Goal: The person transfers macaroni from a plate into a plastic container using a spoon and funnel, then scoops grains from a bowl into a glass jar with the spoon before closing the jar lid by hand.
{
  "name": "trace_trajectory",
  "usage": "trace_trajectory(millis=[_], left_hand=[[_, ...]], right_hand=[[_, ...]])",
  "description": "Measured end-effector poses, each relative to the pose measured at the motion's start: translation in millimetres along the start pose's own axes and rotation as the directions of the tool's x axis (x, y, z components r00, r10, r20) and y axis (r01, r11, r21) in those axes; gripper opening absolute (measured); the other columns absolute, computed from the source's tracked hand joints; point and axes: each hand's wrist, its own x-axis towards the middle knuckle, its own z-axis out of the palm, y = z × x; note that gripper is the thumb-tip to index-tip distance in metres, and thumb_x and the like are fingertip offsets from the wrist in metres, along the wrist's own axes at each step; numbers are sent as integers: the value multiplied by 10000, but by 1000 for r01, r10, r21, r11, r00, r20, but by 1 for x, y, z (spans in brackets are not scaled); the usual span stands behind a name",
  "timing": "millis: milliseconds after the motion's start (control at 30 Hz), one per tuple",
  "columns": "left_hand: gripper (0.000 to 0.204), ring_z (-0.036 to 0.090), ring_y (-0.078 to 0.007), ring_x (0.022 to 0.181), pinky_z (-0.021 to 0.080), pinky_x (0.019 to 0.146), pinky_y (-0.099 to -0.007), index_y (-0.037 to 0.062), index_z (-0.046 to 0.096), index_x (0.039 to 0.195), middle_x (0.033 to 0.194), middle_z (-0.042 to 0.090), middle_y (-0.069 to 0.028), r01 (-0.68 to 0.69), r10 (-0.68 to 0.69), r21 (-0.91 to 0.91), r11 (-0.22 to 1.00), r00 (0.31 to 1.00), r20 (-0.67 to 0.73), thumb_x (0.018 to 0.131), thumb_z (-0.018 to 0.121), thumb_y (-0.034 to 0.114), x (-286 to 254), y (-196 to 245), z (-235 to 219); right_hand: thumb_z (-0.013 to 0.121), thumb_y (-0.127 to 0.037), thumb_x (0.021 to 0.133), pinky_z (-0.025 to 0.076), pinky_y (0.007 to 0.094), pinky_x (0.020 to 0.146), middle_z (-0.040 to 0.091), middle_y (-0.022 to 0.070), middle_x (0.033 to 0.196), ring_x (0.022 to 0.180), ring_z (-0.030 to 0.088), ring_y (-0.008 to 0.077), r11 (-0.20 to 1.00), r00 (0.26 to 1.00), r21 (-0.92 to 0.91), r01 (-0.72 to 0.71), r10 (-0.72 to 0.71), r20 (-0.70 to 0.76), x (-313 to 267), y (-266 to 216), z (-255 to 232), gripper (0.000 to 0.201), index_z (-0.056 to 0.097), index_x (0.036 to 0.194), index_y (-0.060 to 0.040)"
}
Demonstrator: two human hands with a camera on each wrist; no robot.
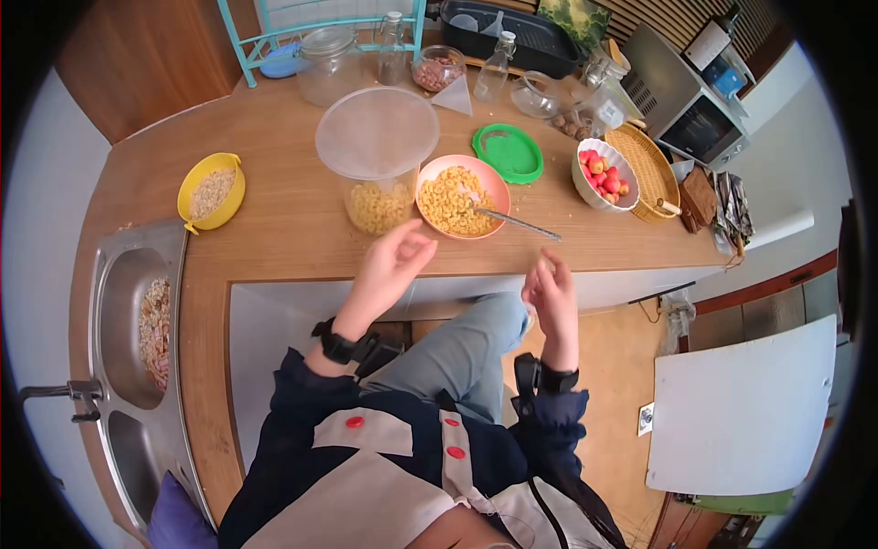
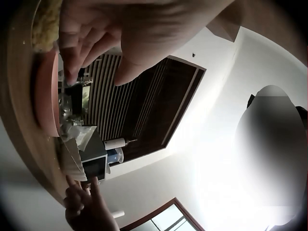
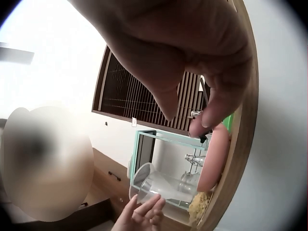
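My left hand (image 1: 395, 263) is in front of the clear container (image 1: 352, 197), its fingers loosely bent and holding nothing. That container has a broad, translucent round top and yellow macaroni (image 1: 380, 209) in its bottom. Beside it on the right stands a pink bowl (image 1: 500, 179) of macaroni, with a metal spoon (image 1: 530, 226) leaning out over its right rim. My right hand (image 1: 552, 291) hovers before the counter's front edge, near the spoon handle, with relaxed fingers and nothing in them. In the right wrist view, the thumb and fingers (image 3: 211, 108) are apart, overlapping the pink bowl (image 3: 215, 159).
A green lid (image 1: 508, 154) lies behind the bowl. Rightward are a white fluted bowl (image 1: 591, 189) of red fruit and a wicker tray (image 1: 651, 174). Glass bottles (image 1: 495, 69) and jars line the back. A yellow bowl (image 1: 226, 217) of oats and the sink (image 1: 117, 311) are left.
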Motion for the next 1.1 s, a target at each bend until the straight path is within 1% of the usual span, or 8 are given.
trace_trajectory(millis=[67,133,267,367,533,700,867,1100], left_hand=[[433,589,-127,792,477,701,-223,-29,404,1217,935,592,-82,53,-54,-8,999,998,-34,869,558,177,11,-5,3],[478,601,-138,773,492,691,-237,-18,354,1256,942,588,-102,244,-238,-160,956,969,61,894,518,249,18,-3,3],[481,612,-163,770,502,689,-249,1,327,1275,945,577,-112,310,-282,-312,898,950,134,913,473,282,29,-21,9],[447,623,-181,775,506,683,-256,39,322,1280,939,567,-115,252,-220,-345,904,967,129,924,443,281,33,-21,17],[418,639,-199,771,514,650,-258,77,292,1297,934,563,-115,279,-261,-309,909,960,98,932,420,236,38,-17,22],[406,640,-202,771,520,648,-263,62,287,1295,924,567,-119,241,-234,-338,910,970,62,928,416,181,39,-21,27],[393,638,-201,781,523,665,-270,45,296,1285,920,573,-128,221,-222,-373,901,974,41,926,410,152,39,-19,27],[367,628,-201,809,508,693,-262,35,323,1267,924,581,-134,212,-215,-370,905,976,33,931,403,159,41,-21,28]], right_hand=[[531,-224,887,452,223,503,530,42,700,564,537,122,994,1000,110,-10,11,-13,20,1,11,466,320,1231,9],[499,-246,905,448,219,509,524,43,746,586,531,118,969,999,247,8,4,-47,35,2,21,443,335,1227,9],[454,-260,925,452,219,524,532,45,746,588,530,116,940,998,338,-48,34,48,55,8,26,374,411,1168,21],[413,-260,941,459,219,551,552,52,763,611,544,118,960,998,281,17,-33,54,58,10,30,330,502,1067,32],[400,-224,948,483,232,622,582,68,790,682,568,120,924,923,45,379,-381,53,59,-3,23,317,563,971,46],[403,-205,946,474,245,694,583,77,824,747,567,136,909,907,-37,415,-410,94,81,-10,25,296,551,1020,41],[419,-191,940,474,246,693,611,67,841,741,576,126,783,858,-352,513,-462,223,95,-3,22,286,581,1002,37],[426,-203,937,481,252,677,613,87,806,732,588,145,960,939,20,278,-276,207,83,2,-5,299,570,988,54]])
